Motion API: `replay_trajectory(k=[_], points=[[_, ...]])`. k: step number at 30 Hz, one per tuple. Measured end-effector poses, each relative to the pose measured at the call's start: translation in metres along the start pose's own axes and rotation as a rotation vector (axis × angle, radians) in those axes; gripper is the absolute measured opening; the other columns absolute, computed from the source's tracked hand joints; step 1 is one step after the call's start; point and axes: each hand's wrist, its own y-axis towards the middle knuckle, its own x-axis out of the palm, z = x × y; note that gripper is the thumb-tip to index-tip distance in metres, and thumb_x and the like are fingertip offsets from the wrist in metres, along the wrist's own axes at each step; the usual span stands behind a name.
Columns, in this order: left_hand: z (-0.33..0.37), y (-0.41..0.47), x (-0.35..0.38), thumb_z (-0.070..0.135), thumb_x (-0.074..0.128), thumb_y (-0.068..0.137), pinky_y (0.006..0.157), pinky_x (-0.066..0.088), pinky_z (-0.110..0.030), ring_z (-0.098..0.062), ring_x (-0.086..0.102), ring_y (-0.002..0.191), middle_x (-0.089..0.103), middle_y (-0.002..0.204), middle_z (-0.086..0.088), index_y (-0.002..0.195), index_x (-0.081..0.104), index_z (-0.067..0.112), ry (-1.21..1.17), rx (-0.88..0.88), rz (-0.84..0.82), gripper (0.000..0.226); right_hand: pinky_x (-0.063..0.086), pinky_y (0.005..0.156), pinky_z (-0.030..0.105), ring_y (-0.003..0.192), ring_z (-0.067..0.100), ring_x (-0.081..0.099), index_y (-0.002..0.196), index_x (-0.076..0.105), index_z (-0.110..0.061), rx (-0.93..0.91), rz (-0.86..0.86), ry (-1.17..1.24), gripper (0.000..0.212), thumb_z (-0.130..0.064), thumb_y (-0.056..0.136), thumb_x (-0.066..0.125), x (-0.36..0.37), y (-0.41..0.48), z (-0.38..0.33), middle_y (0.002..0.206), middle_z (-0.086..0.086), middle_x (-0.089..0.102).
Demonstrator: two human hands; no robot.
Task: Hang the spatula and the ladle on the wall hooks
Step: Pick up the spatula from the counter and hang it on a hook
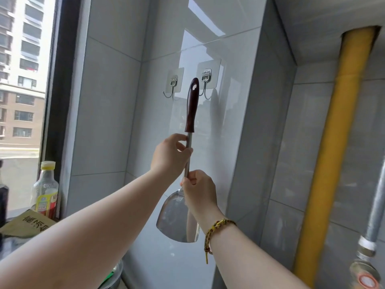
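Note:
I hold a steel spatula (177,217) upright in front of the grey tiled wall, its blade down and its dark brown handle (192,107) up. My left hand (169,153) pinches the metal shaft just below the handle. My right hand (199,190) grips the shaft lower, right above the blade. The handle's hanging hole sits between two clear adhesive hooks, the left hook (173,85) and the right hook (206,80), at about their height. Both hooks are bare. No ladle is in view.
A yellow pipe (337,142) runs up the right side, with a grey metal pipe and valve (370,236) beside it. At the left, a window with a plastic bottle (44,190) and a printed packet (27,224) on the sill. A round metal lid edge (113,276) shows below.

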Motion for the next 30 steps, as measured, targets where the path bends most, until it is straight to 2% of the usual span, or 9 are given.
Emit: replay_trajectory(k=[2, 8, 14, 16, 20, 22, 26, 28, 30], points=[[0.0, 0.0, 0.002, 0.013, 0.058, 0.081, 0.079, 0.056, -0.047, -0.024, 0.057, 0.064, 0.05, 0.066, 0.013, 0.106, 0.059, 0.016, 0.006, -0.001, -0.008, 0.025, 0.039, 0.064, 0.027, 0.077, 0.018, 0.052, 0.092, 0.061, -0.005, 0.013, 0.006, 0.007, 0.018, -0.01, 0.085, 0.046, 0.0, -0.001, 0.0, 0.08, 0.0, 0.055], [0.002, 0.002, 0.004, 0.014, 0.057, 0.082, 0.08, 0.056, -0.049, -0.027, 0.059, 0.07, 0.05, 0.068, 0.012, 0.108, 0.058, 0.015, 0.006, -0.019, -0.014, 0.027, 0.036, 0.054, 0.023, 0.073, 0.017, 0.049, 0.09, 0.061, -0.006, 0.034, -0.003, -0.01, 0.017, -0.009, 0.085, 0.045, -0.002, 0.001, -0.002, 0.068, -0.007, 0.05], [-0.001, 0.001, 0.007, 0.013, 0.057, 0.082, 0.081, 0.056, -0.048, -0.026, 0.058, 0.075, 0.055, 0.084, 0.0, 0.112, 0.057, 0.013, 0.04, -0.028, -0.047, 0.03, 0.038, 0.065, 0.025, 0.078, 0.017, 0.051, 0.094, 0.062, -0.004, 0.075, 0.002, 0.013, 0.021, -0.008, 0.085, 0.043, 0.002, -0.002, 0.002, 0.088, 0.006, 0.061], [-0.004, -0.001, 0.01, 0.013, 0.057, 0.082, 0.081, 0.056, -0.048, -0.026, 0.058, 0.074, 0.055, 0.079, 0.002, 0.111, 0.057, 0.014, 0.039, -0.034, -0.051, 0.03, 0.039, 0.066, 0.024, 0.079, 0.018, 0.051, 0.094, 0.062, -0.003, 0.081, 0.006, 0.012, 0.021, -0.008, 0.085, 0.043, 0.002, -0.004, 0.006, 0.093, 0.009, 0.065], [-0.009, -0.003, 0.013, 0.013, 0.056, 0.082, 0.081, 0.056, -0.047, -0.024, 0.056, 0.068, 0.049, 0.068, 0.013, 0.111, 0.057, 0.013, 0.031, -0.026, -0.048, 0.029, 0.035, 0.053, 0.019, 0.073, 0.016, 0.051, 0.094, 0.063, -0.004, 0.074, 0.01, 0.014, 0.021, -0.008, 0.086, 0.044, 0.001, -0.004, 0.01, 0.078, 0.001, 0.058], [-0.01, -0.003, 0.013, 0.013, 0.056, 0.083, 0.081, 0.056, -0.046, -0.023, 0.056, 0.067, 0.049, 0.068, 0.013, 0.112, 0.057, 0.014, 0.034, -0.025, -0.044, 0.029, 0.033, 0.05, 0.018, 0.061, 0.01, 0.046, 0.085, 0.063, -0.01, 0.08, -0.011, 0.01, 0.02, -0.007, 0.086, 0.043, 0.001, -0.003, 0.01, 0.065, -0.005, 0.052], [-0.012, -0.002, 0.012, 0.014, 0.055, 0.083, 0.08, 0.056, -0.044, -0.026, 0.057, 0.068, 0.057, 0.081, 0.002, 0.112, 0.057, 0.014, 0.039, -0.027, -0.034, 0.029, 0.021, 0.042, 0.022, 0.046, 0.01, 0.028, 0.044, 0.035, -0.017, 0.045, -0.038, -0.061, 0.041, 0.004, 0.079, 0.038, 0.0, -0.005, 0.007, 0.049, -0.004, 0.033], [-0.013, -0.001, 0.012, 0.015, 0.055, 0.084, 0.076, 0.054, -0.04, -0.027, 0.057, 0.07, 0.057, 0.087, -0.001, 0.112, 0.057, 0.014, 0.045, -0.032, -0.02, 0.029, 0.016, 0.037, 0.017, 0.045, 0.009, 0.024, 0.043, 0.025, -0.021, 0.02, -0.032, -0.078, 0.046, 0.005, 0.078, 0.036, 0.001, -0.006, 0.008, 0.048, -0.005, 0.027], [-0.014, -0.002, 0.014, 0.015, 0.054, 0.084, 0.072, 0.051, -0.036, -0.027, 0.057, 0.069, 0.057, 0.088, -0.001, 0.111, 0.058, 0.013, 0.043, -0.036, -0.001, 0.028, 0.023, 0.034, 0.015, 0.046, 0.006, 0.024, 0.047, 0.022, -0.023, 0.008, -0.029, -0.083, 0.045, 0.004, 0.081, 0.036, 0.002, -0.008, 0.011, 0.051, -0.007, 0.026]])
